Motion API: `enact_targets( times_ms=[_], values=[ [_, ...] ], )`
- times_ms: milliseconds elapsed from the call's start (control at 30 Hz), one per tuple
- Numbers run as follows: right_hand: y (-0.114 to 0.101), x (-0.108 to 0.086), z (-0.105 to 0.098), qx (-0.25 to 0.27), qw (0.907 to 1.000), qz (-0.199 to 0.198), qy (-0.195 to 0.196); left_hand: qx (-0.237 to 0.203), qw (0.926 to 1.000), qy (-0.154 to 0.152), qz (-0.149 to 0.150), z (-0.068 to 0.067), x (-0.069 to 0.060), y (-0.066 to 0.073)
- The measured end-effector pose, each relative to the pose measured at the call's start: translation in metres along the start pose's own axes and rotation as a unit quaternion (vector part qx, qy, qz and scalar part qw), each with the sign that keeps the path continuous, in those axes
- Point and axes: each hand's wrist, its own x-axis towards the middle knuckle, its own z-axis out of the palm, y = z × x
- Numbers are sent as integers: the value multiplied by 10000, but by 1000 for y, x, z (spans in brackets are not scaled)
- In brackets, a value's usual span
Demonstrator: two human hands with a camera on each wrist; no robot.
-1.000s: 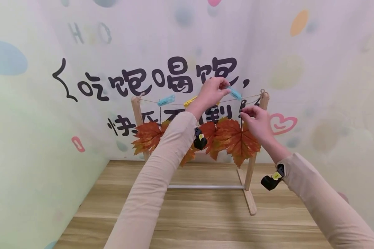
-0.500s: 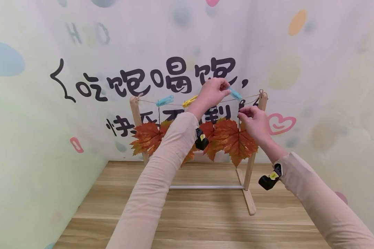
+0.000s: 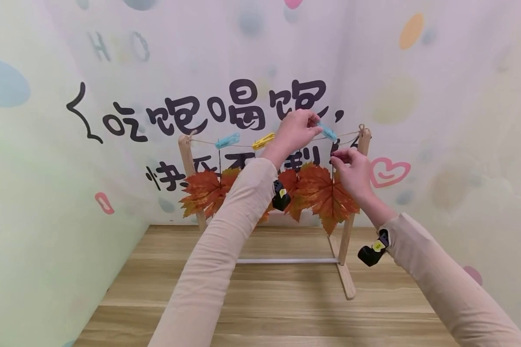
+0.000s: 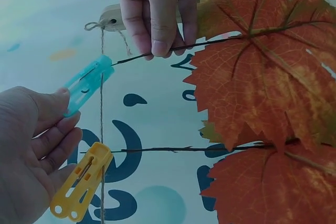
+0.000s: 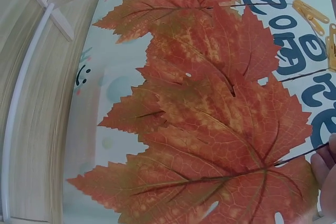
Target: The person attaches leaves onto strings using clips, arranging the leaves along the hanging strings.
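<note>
My left hand [image 3: 296,134] pinches the handle end of a light-blue clothespin [image 4: 86,86]. The clothespin's mouth is at the twine [image 4: 102,124], right by the tip of a leaf stem [image 4: 126,60]. My right hand [image 3: 353,169] pinches that stem between thumb and fingers, a little below the clothespin. From the stem hangs an orange-red artificial maple leaf [image 3: 332,193]. Beside it, a yellow clothespin [image 4: 84,182] holds another leaf [image 4: 268,182] on the twine. Whether the blue clothespin grips the stem is hard to tell.
The twine runs between two wooden posts [image 3: 364,140] of a stand with a white crossbar [image 3: 286,261]. Farther left hang another blue clothespin [image 3: 227,140] and a yellow one, with leaves below. Under the stand is a wood-grain table [image 3: 278,308]; behind it, a printed curtain.
The head view has drifted slightly, so the stand appears a little farther left. Both hands keep their grips on the clothespin and the stem, nearly in place.
</note>
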Motion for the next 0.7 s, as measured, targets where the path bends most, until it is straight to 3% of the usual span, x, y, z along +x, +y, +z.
enact_targets(
  times_ms=[500, 700],
  values=[
    [2, 0, 2, 46, 9999, 61, 106, 811, 9964, -223, -36, -4, -1, 1],
    [3, 0, 2, 26, 9999, 124, 29, 783, 9965, -298, -67, -5, -1, -1]
  ],
)
